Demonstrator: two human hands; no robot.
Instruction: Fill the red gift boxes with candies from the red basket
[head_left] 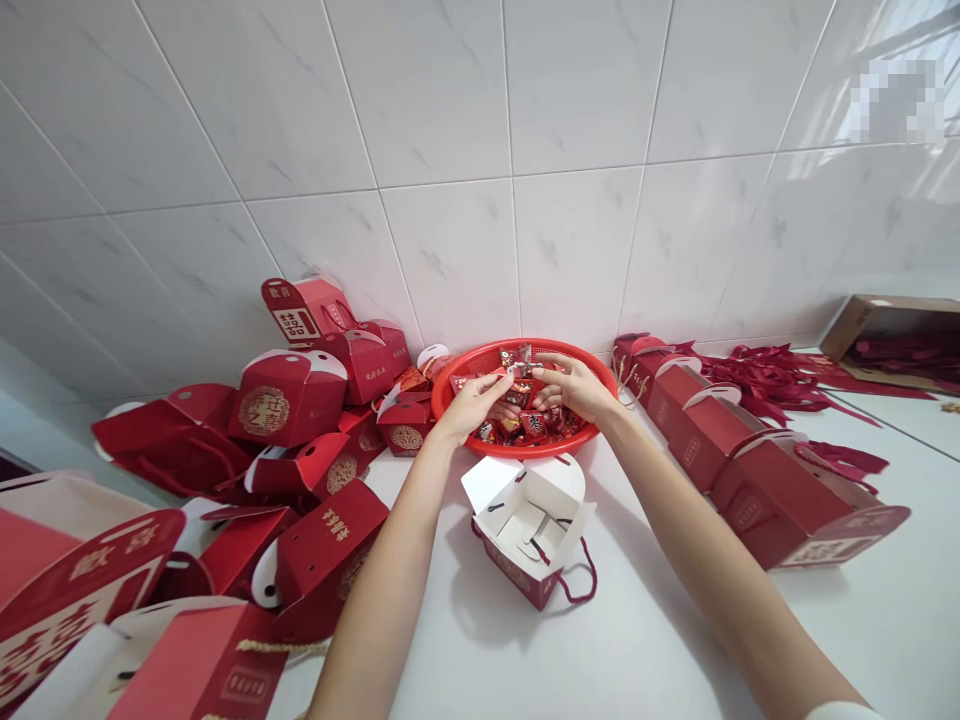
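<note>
1. Basket (540, 449), red, oval: standing against the wall end of the table (645, 600), its mouth facing upward, its long axis running left to right.
2. Wrapped sweets (534, 423), red and dark: lying loose in the basket, pointing in mixed directions; the hands are hiding some, and most lettering is proving too small to read.
3. Left hand (478, 405): reaching over the basket, fingers partly curled and fingertips lying among the sweets; whether it is gripping one, cannot tell.
4. Right hand (576, 388): facing the left, fingers bending inward near a dark packet; a firm hold, cannot tell.
5. White-lined box (517, 572): standing between the forearms, just before the basket, mouth facing upward, flaps spreading, cord handle (594, 572) looping out at right; dark cord ends are showing inside.
6. Red boxes (292, 402): crowding the left side, tilting variously; the frame is cutting off the nearest.
7. Row of boxes (772, 490): running along the right, from near the basket toward the viewer.
8. Ribbons (780, 378), dark red: lying heaped behind that row.
9. Brown carton (841, 325): holding dark red material, hard to make out; the right edge is cutting it off.
</note>
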